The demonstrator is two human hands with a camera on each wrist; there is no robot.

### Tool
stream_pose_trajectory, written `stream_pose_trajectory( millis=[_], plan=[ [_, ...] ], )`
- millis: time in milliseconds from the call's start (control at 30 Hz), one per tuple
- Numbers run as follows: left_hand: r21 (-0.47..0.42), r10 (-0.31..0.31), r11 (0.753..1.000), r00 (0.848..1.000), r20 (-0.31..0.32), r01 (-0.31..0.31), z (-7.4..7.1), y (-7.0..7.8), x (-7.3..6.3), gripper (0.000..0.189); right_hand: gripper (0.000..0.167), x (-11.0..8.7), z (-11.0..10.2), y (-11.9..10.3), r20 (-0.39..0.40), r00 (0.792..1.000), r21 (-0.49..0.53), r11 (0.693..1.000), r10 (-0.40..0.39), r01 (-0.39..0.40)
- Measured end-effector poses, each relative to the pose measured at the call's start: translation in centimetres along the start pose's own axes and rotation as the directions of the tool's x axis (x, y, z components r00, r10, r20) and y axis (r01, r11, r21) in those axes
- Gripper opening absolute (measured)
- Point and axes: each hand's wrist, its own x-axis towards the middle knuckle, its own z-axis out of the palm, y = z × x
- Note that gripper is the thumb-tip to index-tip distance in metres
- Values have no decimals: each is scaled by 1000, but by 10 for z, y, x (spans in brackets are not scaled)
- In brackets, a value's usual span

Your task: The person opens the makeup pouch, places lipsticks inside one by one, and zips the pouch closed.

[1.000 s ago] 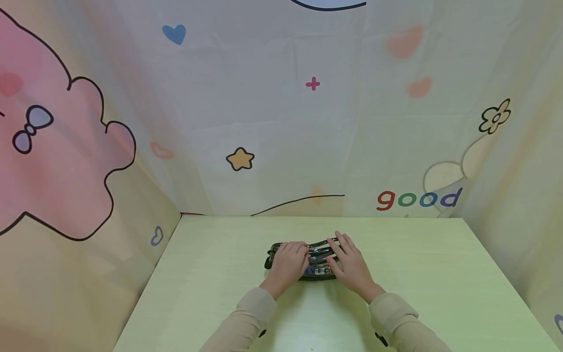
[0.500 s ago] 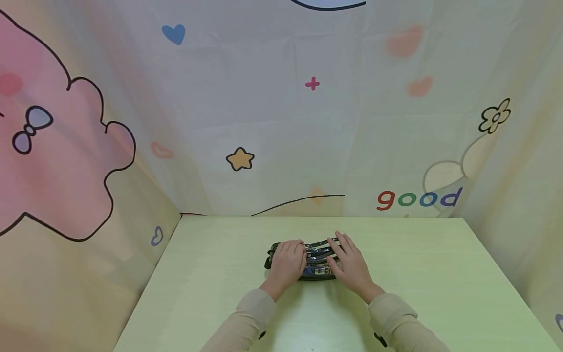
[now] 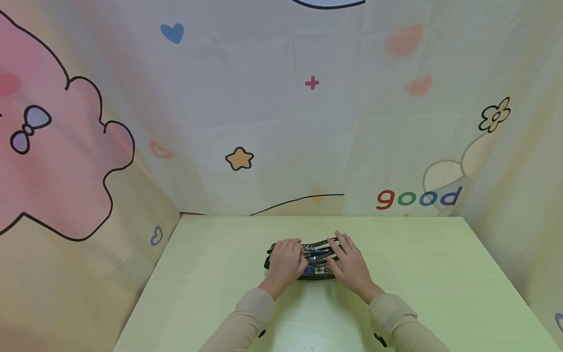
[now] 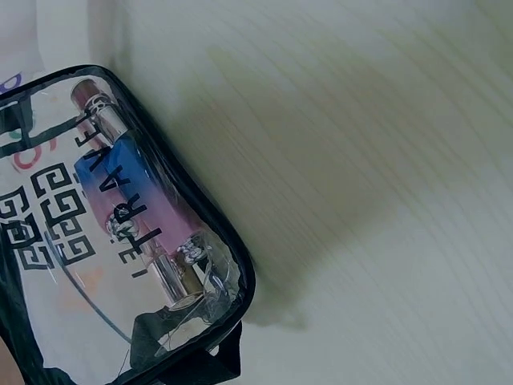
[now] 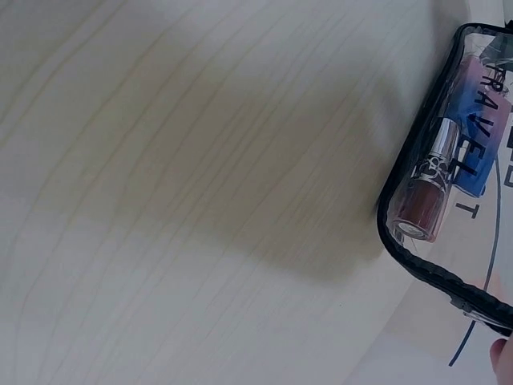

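A clear pouch (image 3: 320, 276) with black trim lies on the table. TRAVEL lettering and a geometric pattern mark its front in the left wrist view. Inside show a tube with a silver collar and dark reddish end (image 5: 429, 188), like lip makeup, and a blue-to-pink item (image 4: 132, 172). My left hand (image 3: 286, 261) has its fingers curled over the pouch's left part; what the fingertips pinch is hidden. On the right end, my right hand (image 3: 353, 266) rests with fingers spread and fairly straight.
The pale wood-grain table (image 3: 211, 274) reaches back to a hanging cloth (image 3: 281, 112) printed with cartoons. Cloth also hangs at the left and right sides. A black loop (image 4: 200, 361) sticks out at the pouch's end.
My left hand has slid slightly left along the pouch, baring a little more of its middle. The right hand and the pouch stay almost where they were.
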Motion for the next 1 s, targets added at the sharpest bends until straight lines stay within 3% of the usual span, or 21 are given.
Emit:
stream_pose_trajectory(
  millis=[467, 733, 1000],
  plan=[
    [-28, -67, 997, 998, -16, 67, -1, 2, 1, 6, 50, -1, 1, 1, -14, 1000, -35, 999, -10, 9],
    [-17, -55, 998, 996, -70, 54, -2, 2, 1, 5, 49, 0, 0, -1, -27, 1000, -66, 998, -15, 13],
    [-27, -65, 998, 996, -55, 64, -3, 2, 1, 6, 49, 0, -1, -1, -34, 999, -62, 998, -13, 11]
  ],
)
